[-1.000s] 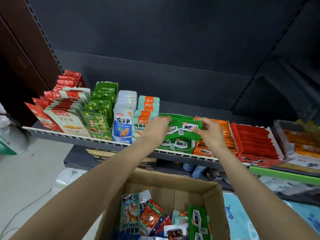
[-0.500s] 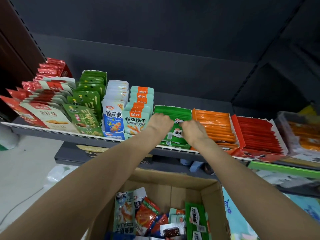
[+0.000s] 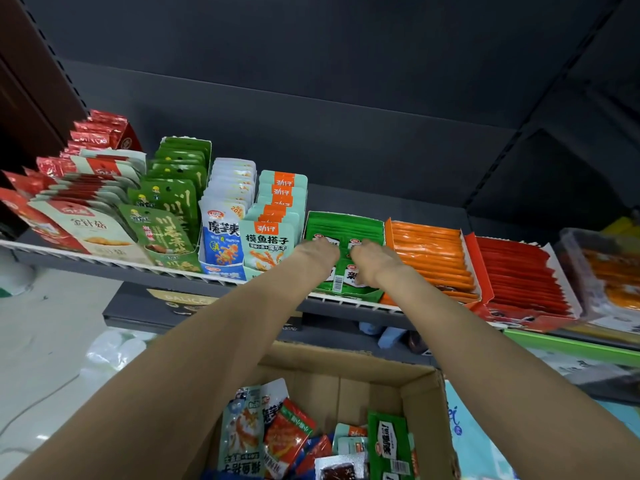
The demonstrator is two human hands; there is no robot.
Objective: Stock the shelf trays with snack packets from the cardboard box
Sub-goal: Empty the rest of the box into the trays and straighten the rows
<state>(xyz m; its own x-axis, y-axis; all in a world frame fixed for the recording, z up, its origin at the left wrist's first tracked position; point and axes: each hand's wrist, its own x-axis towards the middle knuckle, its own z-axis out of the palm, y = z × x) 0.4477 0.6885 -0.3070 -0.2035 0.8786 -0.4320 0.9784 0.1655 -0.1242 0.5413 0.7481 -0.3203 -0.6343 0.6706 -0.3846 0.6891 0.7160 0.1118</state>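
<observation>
Green packets (image 3: 341,278): I see them in the green tray (image 3: 346,221) on the shelf (image 3: 104,263), between the teal packets (image 3: 266,245) and the orange tray (image 3: 429,251), label side up, long axis running front to back. Left hand (image 3: 317,252) and right hand (image 3: 372,259) rest on the stack, fingers curled onto the packets. Blue packet (image 3: 221,242) reads 魔芋爽. Cardboard box (image 3: 363,379) below holds mixed packets.

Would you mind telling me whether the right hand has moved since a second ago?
Yes. The right hand has dropped from above the green tray down onto its packets.
</observation>
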